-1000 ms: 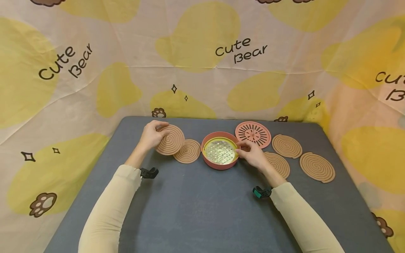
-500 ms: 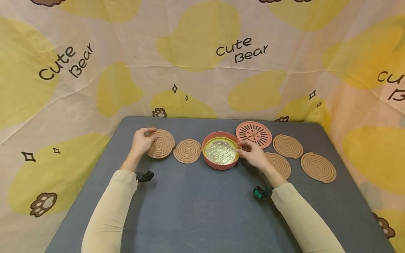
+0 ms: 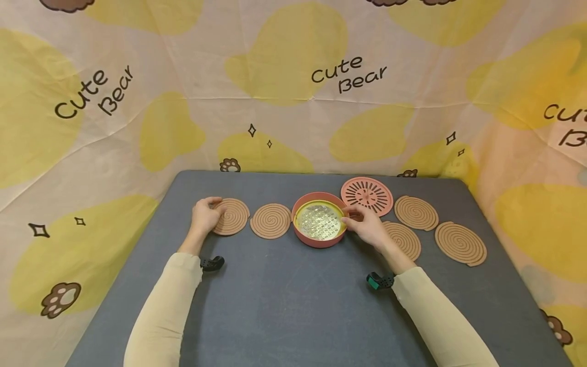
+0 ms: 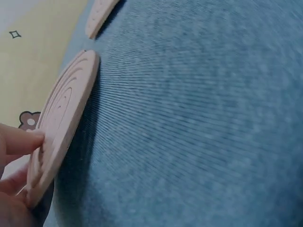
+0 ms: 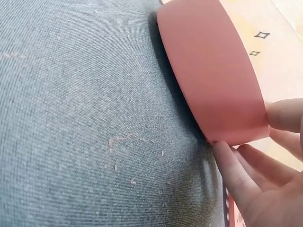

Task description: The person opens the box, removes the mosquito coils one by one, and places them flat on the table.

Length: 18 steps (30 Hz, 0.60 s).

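Note:
At the left of the table, my left hand (image 3: pixel 205 220) pinches the near-left edge of a brown mosquito coil (image 3: pixel 233 217). The left wrist view shows the thumb on top of this coil (image 4: pixel 64 113) and other fingers under its edge, with a dark shadow beneath. Beside it lies another flat mosquito coil (image 3: pixel 271 220). My right hand (image 3: pixel 367 224) holds the right side of a round pink mosquito coil holder (image 3: pixel 318 245), whose inside has a yellow ring and a silvery mesh. From the right wrist, fingertips show at the rim and base of the holder's wall (image 5: pixel 213 71).
Behind my right hand lies a slotted pink lid (image 3: pixel 366 189). Further right are a coil (image 3: pixel 416 212), a coil (image 3: pixel 460 243) and a coil (image 3: pixel 403 240) partly covered by my wrist. A printed cloth (image 3: pixel 284 117) hangs behind the grey-blue table (image 3: pixel 284 306).
My left hand has carried the coil left and down, from overlapping the neighbouring coil to a spot beside it. My right hand and the holder have stayed in place.

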{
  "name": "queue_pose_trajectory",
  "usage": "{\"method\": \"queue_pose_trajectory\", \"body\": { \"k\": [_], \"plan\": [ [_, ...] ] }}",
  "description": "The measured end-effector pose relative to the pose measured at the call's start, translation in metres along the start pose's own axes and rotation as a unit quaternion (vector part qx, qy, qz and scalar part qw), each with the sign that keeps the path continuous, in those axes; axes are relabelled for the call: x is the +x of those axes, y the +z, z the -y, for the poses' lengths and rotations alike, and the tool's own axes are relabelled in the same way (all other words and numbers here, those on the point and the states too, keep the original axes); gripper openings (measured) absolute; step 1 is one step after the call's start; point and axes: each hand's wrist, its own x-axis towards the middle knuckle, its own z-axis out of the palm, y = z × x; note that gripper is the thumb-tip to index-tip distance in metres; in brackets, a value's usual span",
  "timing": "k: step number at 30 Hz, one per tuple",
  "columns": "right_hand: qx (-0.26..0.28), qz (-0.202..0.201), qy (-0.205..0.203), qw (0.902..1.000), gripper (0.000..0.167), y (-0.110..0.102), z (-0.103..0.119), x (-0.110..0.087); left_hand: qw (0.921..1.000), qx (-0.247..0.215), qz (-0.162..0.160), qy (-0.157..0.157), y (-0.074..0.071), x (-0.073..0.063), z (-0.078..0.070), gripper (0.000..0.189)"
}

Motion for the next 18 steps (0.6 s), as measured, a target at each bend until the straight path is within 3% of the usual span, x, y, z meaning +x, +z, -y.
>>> {"method": "queue_pose_trajectory", "body": {
  "k": [10, 18],
  "plan": [
    [0.002, -0.034, -0.012, 0.9993, 0.042, -0.007, 0.001, -0.010, 0.9942, 0.098, 0.016, 0.042, 0.003, -0.005, 0.003, 0.041],
    [-0.059, -0.064, -0.025, 0.9959, 0.043, -0.019, 0.000, -0.031, 0.9888, 0.099, 0.011, 0.112, 0.003, -0.020, -0.026, 0.039]
  ]
}}
